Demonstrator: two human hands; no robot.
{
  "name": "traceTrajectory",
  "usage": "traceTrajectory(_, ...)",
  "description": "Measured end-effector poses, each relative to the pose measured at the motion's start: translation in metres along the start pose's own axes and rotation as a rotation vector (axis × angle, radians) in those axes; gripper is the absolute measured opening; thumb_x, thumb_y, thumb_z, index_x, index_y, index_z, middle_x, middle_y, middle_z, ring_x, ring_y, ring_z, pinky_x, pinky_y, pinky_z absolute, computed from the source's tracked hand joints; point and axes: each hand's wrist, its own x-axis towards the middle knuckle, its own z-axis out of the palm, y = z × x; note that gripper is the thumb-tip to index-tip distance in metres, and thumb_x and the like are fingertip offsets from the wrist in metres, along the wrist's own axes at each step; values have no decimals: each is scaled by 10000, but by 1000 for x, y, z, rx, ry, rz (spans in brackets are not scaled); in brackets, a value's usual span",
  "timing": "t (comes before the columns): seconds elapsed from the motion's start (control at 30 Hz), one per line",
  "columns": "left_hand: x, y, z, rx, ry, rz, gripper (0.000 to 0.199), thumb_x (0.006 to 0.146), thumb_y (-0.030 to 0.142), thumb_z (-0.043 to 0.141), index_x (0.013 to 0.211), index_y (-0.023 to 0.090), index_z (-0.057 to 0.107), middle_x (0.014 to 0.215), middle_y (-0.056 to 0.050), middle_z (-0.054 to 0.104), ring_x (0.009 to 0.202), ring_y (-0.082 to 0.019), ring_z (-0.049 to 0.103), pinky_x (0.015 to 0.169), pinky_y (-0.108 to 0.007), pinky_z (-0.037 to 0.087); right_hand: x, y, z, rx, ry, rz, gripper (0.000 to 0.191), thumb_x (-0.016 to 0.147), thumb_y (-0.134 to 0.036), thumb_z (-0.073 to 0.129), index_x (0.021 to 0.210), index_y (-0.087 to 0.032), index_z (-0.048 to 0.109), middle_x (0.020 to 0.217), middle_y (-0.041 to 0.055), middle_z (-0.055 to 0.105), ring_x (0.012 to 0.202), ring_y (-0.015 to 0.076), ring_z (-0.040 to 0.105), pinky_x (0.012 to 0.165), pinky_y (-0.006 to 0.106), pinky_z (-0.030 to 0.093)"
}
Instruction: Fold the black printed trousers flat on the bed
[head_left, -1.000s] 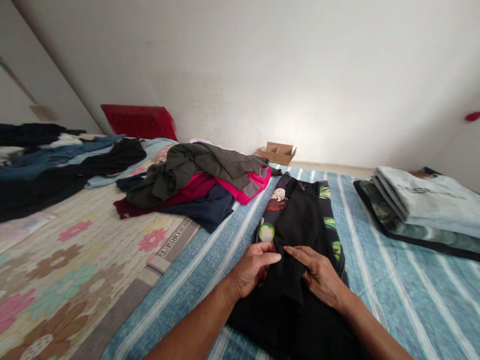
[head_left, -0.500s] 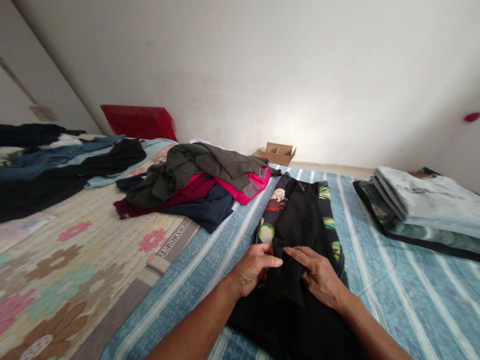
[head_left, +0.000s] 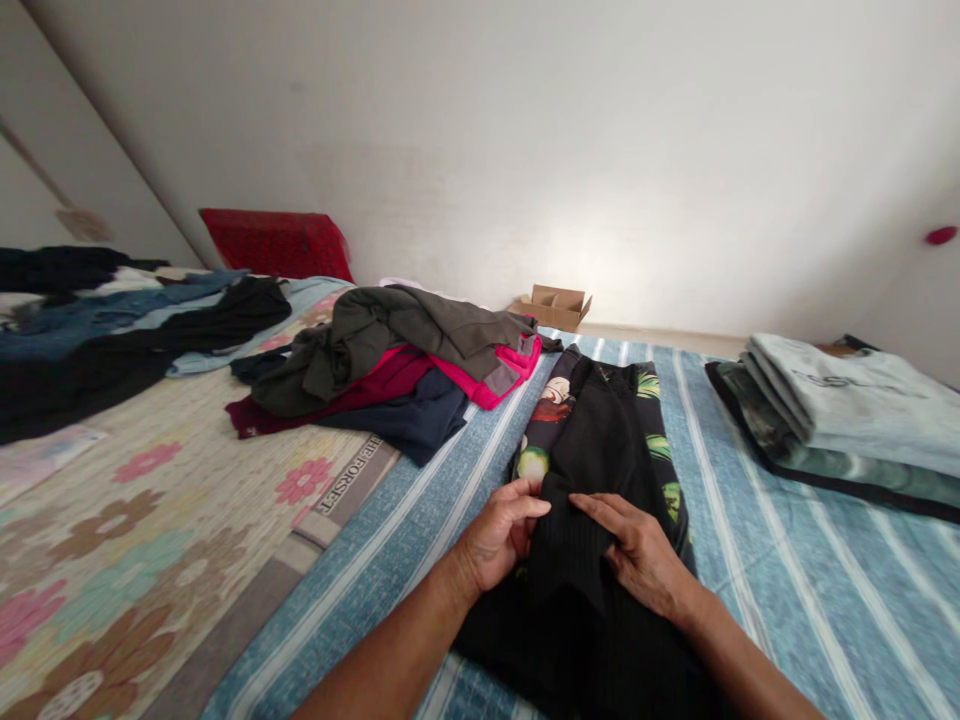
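Black garment lies lower centre of frame, running off the bottom edge, on the blue striped sheet. Printed strips show along both its sides, upper part. Left hand: narrow, thumb and fingers at the left edge of a raised black fold, pinching it. Right hand: fingers together, fingertips on the same fold from the right; can't tell if it grips cloth underneath. Hands near each other, fold between.

Around it: loose clothes pile left of centre, grey-green piece on top, magenta and navy below. Folded stack at right edge, pale lettered piece on top. Floral cover lower left. Small open cardboard box by the wall, above the garment.
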Motion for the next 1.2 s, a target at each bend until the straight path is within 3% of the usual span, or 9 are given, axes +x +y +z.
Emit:
traceTrajectory(0.3,3,-1,-5,-23,-52,-32,195,676,139,622,871,138,613,715,-16,616,638,-114,590,637,-220,445,0,-2,0,-91,-63,16,761,518,-11,377,1249,-178,506,1179,81,558,1079,180,524,923,328,444)
traceTrajectory(0.43,2,-2,-1,-8,-11,-61,187,622,140,686,784,133,593,692,-12,616,622,-123,588,647,-242,444,-2,-4,2,-212,-47,-38,788,509,-12,404,1276,-179,478,1218,102,530,1114,211,500,935,363,435)
traceTrajectory(0.6,3,-4,-1,-6,41,-53,179,588,142,704,713,139,575,616,14,596,592,-122,584,636,-242,437,-5,-10,0,-375,27,-170,848,512,-41,456,1344,-185,370,1323,138,449,1221,282,400,1004,513,327)
traceTrajectory(0.7,4,-4,0,-41,41,-49,166,585,133,701,714,128,597,637,4,618,609,-117,591,648,-225,439,-4,-19,-4,-391,-3,-248,817,538,-45,463,1340,-167,371,1336,147,442,1251,288,367,1023,526,296)
traceTrajectory(0.83,3,-3,2,-91,29,-39,124,629,167,697,709,117,616,655,-21,649,627,-129,606,663,-234,453,-1,-31,-5,-269,-69,-213,806,538,-53,441,1337,-127,372,1309,149,465,1229,263,397,1012,458,351)
traceTrajectory(1.0,3,-5,-1,-76,5,-94,183,702,282,677,710,108,619,617,-28,646,539,-117,586,588,-227,454,-3,-29,0,0,-43,-102,730,566,-48,418,1290,-141,412,1259,135,491,1171,216,466,968,376,412)
traceTrajectory(1.1,5,-5,-4,-30,-18,-146,250,714,360,669,727,117,609,613,-21,638,500,-116,573,543,-233,456,-4,-24,1,144,-14,-77,602,683,-77,437,1276,-182,430,1242,112,517,1154,214,489,960,373,415)
traceTrajectory(1.2,6,-5,-5,27,-52,-201,345,711,450,647,810,121,616,642,-30,647,503,-145,590,477,-250,458,-3,-21,-2,311,24,-10,455,819,-236,450,1273,-212,438,1220,99,555,1122,232,525,934,377,434)
